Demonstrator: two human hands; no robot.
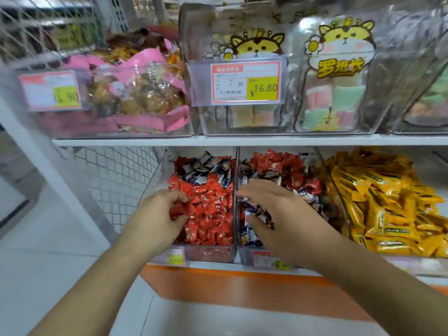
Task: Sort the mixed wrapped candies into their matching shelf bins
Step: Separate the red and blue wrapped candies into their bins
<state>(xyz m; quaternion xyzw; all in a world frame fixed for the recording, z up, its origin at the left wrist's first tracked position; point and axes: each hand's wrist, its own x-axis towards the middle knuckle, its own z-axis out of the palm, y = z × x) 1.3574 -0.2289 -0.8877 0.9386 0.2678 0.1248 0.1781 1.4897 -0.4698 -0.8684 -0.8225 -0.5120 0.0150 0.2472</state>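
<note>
Left hand: the left hand (157, 215) reaches into the near left corner of the left bin (206, 253), fingers curled down into the red candies (208, 209) and closed around a few of them.
Right hand: the right hand (274, 214) hovers palm-down over the middle bin (244, 257), fingers spread and loosely bent, thumb low beside a dark-wrapped candy (263, 215); whether it grasps any candy I cannot tell.
Left bin: a clear bin on the lower shelf, filled mostly with red candies; a cluster of blue-and-white candies (206, 170) lies at its far end.
Middle bin: just right of the left bin, with a clear divider wall (234, 190) between them; red wrapped candies (281, 166) are heaped at its far end, dark and blue-and-white ones mixed nearer the hand.
Right bin: yellow wrapped bars (385, 204) piled high, right of the middle bin.
Price tags: small red-and-yellow tags (271, 261) sit on the near fronts of the lower bins.
Upper shelf: a clear bin of pink-packaged snacks (135, 93) at left, a price label reading 16.80 (244, 82) in the middle, and a clear bag with a yellow cartoon animal (339, 69) holding pastel blocks at right.
Shelf base: an orange strip (242, 289) runs below the lower shelf, above the pale floor (48, 251).
</note>
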